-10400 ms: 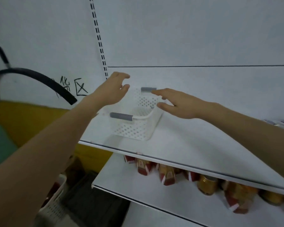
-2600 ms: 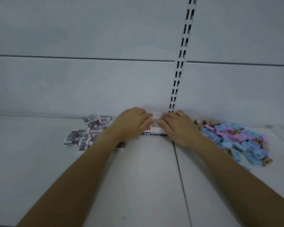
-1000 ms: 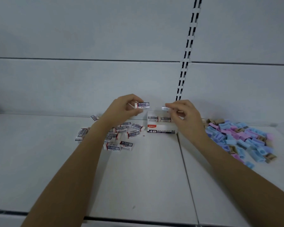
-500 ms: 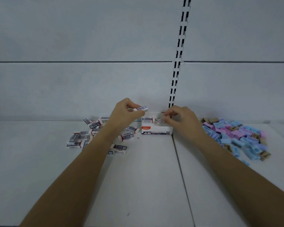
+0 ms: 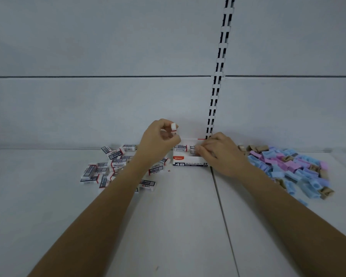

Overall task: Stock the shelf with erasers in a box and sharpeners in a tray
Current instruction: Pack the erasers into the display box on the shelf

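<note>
A small white eraser box (image 5: 190,163) marked 4B stands open at the back of the white shelf (image 5: 180,216), with a few erasers inside. My left hand (image 5: 156,144) hovers above the box's left side and pinches one white eraser (image 5: 174,127) end-up between thumb and fingers. My right hand (image 5: 218,151) reaches down into the box's right end, fingers curled on an eraser there that is mostly hidden. Several loose sleeved erasers (image 5: 112,166) lie scattered to the left. A pile of blue, pink and tan sharpeners (image 5: 288,166) lies at the right.
A slotted black-and-white upright (image 5: 218,76) runs up the back panel just behind the box. A seam between two shelf boards (image 5: 222,206) runs toward me. No tray is in view.
My left hand has turned its eraser from flat to end-up and lifted it slightly. My right hand has dropped lower into the box's right end.
</note>
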The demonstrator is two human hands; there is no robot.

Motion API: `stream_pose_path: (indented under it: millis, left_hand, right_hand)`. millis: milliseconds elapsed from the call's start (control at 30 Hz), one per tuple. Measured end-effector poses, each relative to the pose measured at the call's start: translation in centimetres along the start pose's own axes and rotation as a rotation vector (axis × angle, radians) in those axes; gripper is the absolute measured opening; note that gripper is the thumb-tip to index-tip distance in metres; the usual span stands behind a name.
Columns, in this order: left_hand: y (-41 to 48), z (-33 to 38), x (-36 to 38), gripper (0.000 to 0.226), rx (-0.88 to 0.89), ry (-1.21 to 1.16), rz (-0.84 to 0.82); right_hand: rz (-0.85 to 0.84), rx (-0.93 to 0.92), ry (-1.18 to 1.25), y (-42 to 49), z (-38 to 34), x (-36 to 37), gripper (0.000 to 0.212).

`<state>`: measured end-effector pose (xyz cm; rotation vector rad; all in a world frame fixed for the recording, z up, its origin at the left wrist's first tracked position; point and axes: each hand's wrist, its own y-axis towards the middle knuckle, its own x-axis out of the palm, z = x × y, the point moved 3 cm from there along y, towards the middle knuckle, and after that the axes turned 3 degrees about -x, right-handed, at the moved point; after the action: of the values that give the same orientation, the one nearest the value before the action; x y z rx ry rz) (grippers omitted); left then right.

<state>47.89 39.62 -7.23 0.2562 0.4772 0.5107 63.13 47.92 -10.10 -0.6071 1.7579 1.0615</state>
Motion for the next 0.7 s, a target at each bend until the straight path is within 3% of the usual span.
stream_pose_path:
  millis: [100,167,467,700]
  left_hand:
    - [0.4,-0.1,0.9,0.015,0.158,0.317,-0.117]
    - [0.7,-0.7,1.3,0.027,0.155,0.434,-0.233]
    - [2.0,-1.9,2.0,0.011,0.213,0.632,-0.401]
    - [2.3,-2.2,2.2,0.008,0.229,0.598,-0.381]
  right_hand:
    - [0.003,0.038,0.022,0.0,0.2,0.1,0.042]
    - [0.008,0.052,0.041,0.0,0.2,0.1,0.041]
    - [-0.02,0.055,0.025,-0.1,0.4,0.3,0.043]
    - [-0.033,0.066,0.04,-0.1,0.5,0.3,0.045]
